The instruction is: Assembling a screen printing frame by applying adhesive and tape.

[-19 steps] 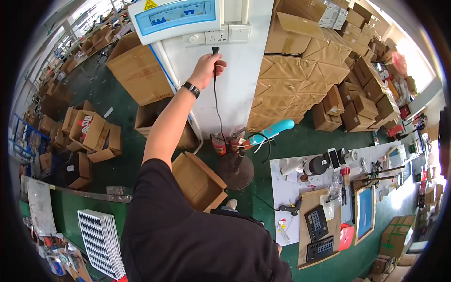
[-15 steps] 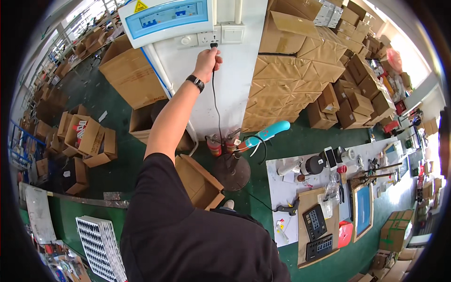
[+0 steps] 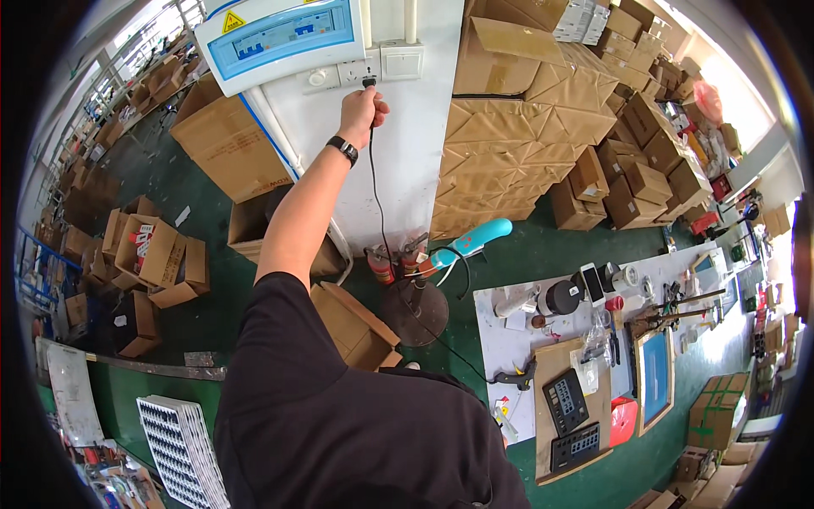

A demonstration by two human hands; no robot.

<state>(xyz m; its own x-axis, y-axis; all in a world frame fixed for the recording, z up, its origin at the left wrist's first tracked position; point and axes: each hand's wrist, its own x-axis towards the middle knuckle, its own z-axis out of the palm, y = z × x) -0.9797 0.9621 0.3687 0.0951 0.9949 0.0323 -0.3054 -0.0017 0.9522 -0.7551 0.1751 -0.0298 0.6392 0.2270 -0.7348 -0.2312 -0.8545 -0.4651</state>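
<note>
Black plug (image 3: pixel 370 82) at the wall socket (image 3: pixel 359 72), pinched in the fingertips of the raised hand (image 3: pixel 361 106); grip clenched on the plug body, wristband (image 3: pixel 342 150) visible on the forearm below. Which of the two hands this is: not resolvable from the view, the arm emerging from behind the dark-shirted shoulder; no other hand visible. Socket set on a white wall panel (image 3: pixel 407 161), between a round knob plate on its left and a blank switch plate (image 3: pixel 401 59) on its right, just beneath a breaker box (image 3: pixel 280 38) with a pale blue window.

Handling, as a judgement: plug small, light and rigid, hard plastic, unlikely to slip in a dry pinch; best held by the moulded body close to the wall face, not by the cord. Thin black cord (image 3: pixel 376 195) soft and limp, offering no support, prone to strain at its junction with the plug if pulled.

Orientation: plug short axis into the wall, prongs toward the socket, whether fully seated too small to tell; cord end pointing down. Long axis of the cord near vertical, hanging from the hand down the panel toward a round fan base (image 3: pixel 414 311) on the green floor (image 3: pixel 543 254), then trailing toward the white bench (image 3: pixel 509 348).

Surroundings: stacked cardboard boxes (image 3: pixel 526 136) right of the panel; open carton (image 3: pixel 356 327) near the fan base.
</note>
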